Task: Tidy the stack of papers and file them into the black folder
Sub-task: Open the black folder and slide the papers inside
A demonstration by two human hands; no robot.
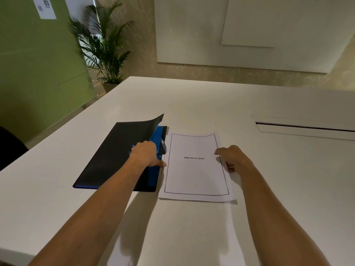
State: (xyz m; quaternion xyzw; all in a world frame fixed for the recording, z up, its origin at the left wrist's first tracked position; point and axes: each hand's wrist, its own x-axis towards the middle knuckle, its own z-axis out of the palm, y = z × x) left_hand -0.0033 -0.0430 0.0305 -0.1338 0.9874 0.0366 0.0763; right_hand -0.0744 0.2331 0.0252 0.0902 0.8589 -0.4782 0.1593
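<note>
While the flat black plastic folder point(115, 154) lies on the white bench point(192, 104) with its cover only partly raised, the left hand point(146, 154) rests at the folder's right edge, where the blue inner lining point(155, 137) and a dark clip piece point(163, 145) show. The far corner of the cover curls upward, so the hand looks to be lifting that cover to open the folder; its fingers are curled over or under the cover edge and cannot be seen, while the thumb points toward the papers. Just to the right, almost touching the folder, the white stack of printed papers point(196, 169) lies flat, its top sheet bordered by a thin black frame with the word BIBLIOGRAPHY in the middle. Lower sheets peek out along the right and near edges, so the stack is not squared. The right hand point(232, 157) sits at the stack's right edge, fingers loosely bent and spread a little, fingertips touching or just over the paper; it grips nothing that I can see. Placed so, it probably steadies the sheets or readies to gather them. Thus the papers lie between the two hands, the folder under the left one. Filing has not yet begun.
</note>
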